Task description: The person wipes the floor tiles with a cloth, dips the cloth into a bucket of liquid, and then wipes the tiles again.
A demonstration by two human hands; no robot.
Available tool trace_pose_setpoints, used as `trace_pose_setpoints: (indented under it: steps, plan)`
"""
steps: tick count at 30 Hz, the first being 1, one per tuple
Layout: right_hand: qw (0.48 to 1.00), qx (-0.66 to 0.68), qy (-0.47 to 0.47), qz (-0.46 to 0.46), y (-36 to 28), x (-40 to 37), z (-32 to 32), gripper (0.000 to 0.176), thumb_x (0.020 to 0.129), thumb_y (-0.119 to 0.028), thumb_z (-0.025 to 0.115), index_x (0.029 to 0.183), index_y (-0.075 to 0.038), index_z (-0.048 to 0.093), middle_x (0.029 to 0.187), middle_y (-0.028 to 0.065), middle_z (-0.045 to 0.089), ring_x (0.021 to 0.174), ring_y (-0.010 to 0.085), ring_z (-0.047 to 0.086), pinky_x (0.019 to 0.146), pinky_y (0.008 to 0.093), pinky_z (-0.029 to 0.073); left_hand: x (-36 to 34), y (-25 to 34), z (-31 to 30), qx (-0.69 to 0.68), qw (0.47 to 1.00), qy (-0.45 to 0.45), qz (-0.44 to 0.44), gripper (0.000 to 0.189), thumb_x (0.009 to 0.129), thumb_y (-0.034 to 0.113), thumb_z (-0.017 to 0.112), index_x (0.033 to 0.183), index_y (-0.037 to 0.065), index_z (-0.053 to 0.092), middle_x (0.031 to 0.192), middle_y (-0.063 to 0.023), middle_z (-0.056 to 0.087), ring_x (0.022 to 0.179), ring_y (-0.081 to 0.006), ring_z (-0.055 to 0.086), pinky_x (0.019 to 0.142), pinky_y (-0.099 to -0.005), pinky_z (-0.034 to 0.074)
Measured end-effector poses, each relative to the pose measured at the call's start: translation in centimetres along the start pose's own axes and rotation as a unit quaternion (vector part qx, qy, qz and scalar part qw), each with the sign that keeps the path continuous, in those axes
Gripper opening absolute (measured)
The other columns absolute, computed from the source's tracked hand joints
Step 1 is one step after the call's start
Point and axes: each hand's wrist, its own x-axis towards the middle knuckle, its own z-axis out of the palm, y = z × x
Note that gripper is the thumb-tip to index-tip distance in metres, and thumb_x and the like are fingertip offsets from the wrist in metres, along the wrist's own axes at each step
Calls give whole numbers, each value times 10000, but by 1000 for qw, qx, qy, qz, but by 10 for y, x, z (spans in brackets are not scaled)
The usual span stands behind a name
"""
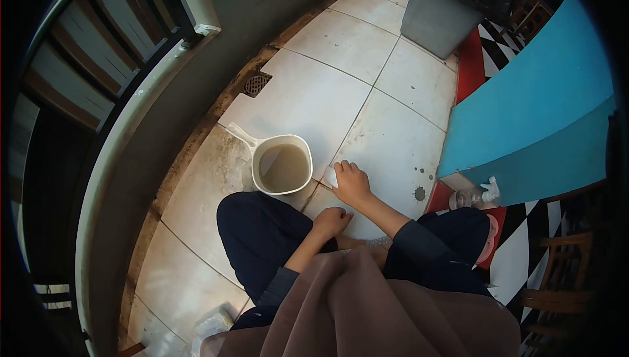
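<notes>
My right hand is closed on a small white pad, pressed down against the floor tiles near a grout line. Its exact kind is hard to make out, since my fingers cover most of it. My left hand rests by my bent leg with the fingers curled in; nothing shows in it. Just left of the pad stands a white water dipper, upright on the tiles, its handle pointing to the upper left. Murky brownish water fills much of it.
A low wall with a railing curves along the left, a drain grate at its foot. A grey bin stands at the top right. Beside the blue panel is a clear spray bottle. Dark spots mark the tiles nearby.
</notes>
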Motion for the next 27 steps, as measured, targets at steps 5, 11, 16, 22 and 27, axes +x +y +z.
trace_pose_setpoints:
  steps: [5,11,16,22,27]
  plan:
    - [1000,17,4,-2,10,-6,-4,438,604,-204,776,897,-55,486,877,92,536,818,251,584,614,340,535,4,-8,8,14,1000,-4,15,428,865,407,499,838,19,677,869,-184,648,861,-345,614,764,-422,477]
    - [1000,5,6,13,5,-7,0,444,610,-201,769,920,-51,487,890,97,538,826,255,580,633,341,528,-3,-5,4,7,1000,17,18,430,865,410,498,825,20,677,848,-191,643,839,-346,615,748,-425,476]
    - [998,49,-48,-16,28,-69,-21,436,604,-170,754,925,-40,489,889,111,515,828,281,558,658,369,512,-5,-3,3,23,999,10,27,432,867,416,497,820,25,677,837,-191,642,825,-344,617,730,-431,479]
    - [997,48,-35,-49,34,-61,-22,442,601,-171,753,930,-47,485,888,109,513,833,280,551,659,370,505,1,-3,13,12,999,17,28,455,866,432,501,791,15,667,759,-197,631,753,-357,610,698,-428,468]
    - [998,57,30,-27,14,-10,2,440,602,-173,764,923,-58,486,904,101,520,853,267,554,673,361,514,-4,-4,9,17,999,24,20,431,868,417,502,831,28,682,815,-180,648,809,-340,621,729,-424,483]
